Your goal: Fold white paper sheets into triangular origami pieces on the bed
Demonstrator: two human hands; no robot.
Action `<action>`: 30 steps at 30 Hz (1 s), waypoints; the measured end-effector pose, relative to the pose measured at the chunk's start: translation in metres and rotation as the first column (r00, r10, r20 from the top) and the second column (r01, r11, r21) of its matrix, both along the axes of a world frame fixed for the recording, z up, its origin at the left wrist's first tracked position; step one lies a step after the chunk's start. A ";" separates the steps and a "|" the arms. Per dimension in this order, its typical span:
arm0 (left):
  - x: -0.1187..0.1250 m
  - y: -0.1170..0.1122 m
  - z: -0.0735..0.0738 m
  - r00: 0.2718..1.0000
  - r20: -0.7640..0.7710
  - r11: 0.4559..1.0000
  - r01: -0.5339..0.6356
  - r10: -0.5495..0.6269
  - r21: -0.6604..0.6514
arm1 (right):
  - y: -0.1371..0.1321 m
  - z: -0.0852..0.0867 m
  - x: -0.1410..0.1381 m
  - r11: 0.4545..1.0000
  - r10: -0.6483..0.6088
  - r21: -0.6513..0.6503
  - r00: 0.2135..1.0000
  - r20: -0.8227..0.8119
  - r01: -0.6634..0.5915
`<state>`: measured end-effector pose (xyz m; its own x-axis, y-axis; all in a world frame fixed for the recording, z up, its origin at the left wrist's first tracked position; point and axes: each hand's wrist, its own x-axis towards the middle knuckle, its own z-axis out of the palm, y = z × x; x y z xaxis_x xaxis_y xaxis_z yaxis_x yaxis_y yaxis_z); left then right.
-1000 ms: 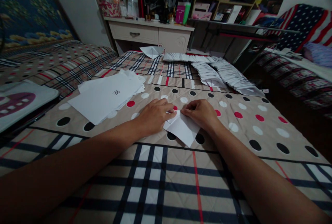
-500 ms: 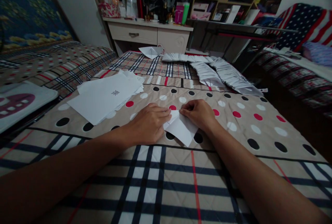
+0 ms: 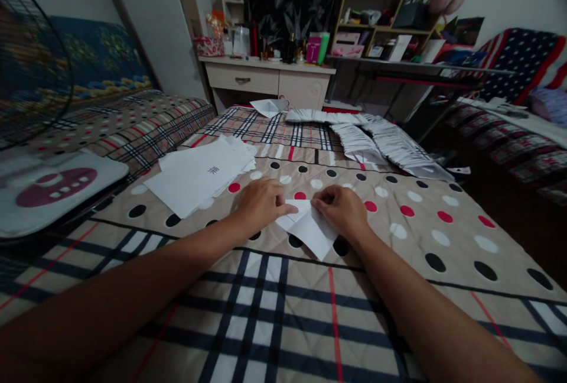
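A small folded white paper (image 3: 310,230) lies on the dotted and plaid quilt (image 3: 420,217) in front of me. My left hand (image 3: 259,205) rests on the paper's left side, fingers curled and pressing down on it. My right hand (image 3: 341,208) pinches the paper's upper edge with closed fingers. A stack of loose white sheets (image 3: 201,175) lies to the left of my left hand. Rows of folded white papers (image 3: 376,135) are spread out farther back on the right.
A white fan base (image 3: 48,191) and its grille (image 3: 31,58) stand at the left. A single folded paper (image 3: 268,106) sits at the bed's far end. Beyond are a cluttered dresser (image 3: 266,75), shelves (image 3: 376,22) and another bed (image 3: 509,129) at the right.
The camera has tilted up and shifted, bringing the fan grille into sight. Both hands stay on the folded paper, with the fingers working slightly along its top fold.
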<state>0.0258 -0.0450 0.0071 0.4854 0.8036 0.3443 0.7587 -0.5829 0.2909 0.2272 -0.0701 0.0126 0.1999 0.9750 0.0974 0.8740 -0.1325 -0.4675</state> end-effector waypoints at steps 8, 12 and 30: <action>-0.004 0.027 -0.006 0.951 0.300 0.910 0.055 0.078 -0.411 | -0.001 -0.010 0.002 0.964 0.122 0.259 0.967 -0.222 -0.062; -0.010 0.036 0.000 0.859 0.460 0.874 0.031 0.225 -0.485 | -0.002 -0.010 -0.002 0.943 0.235 0.289 0.943 -0.235 -0.164; 0.005 0.040 0.018 0.813 0.558 0.724 0.283 0.167 -0.629 | -0.009 0.001 -0.011 0.910 0.302 0.053 0.568 -0.766 -0.411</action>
<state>0.0305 -0.0051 0.0249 0.4466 0.8934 -0.0480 0.3038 -0.1010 0.9474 0.2163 -0.0795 0.0131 -0.2181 0.9752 -0.0386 0.2179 0.0101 -0.9759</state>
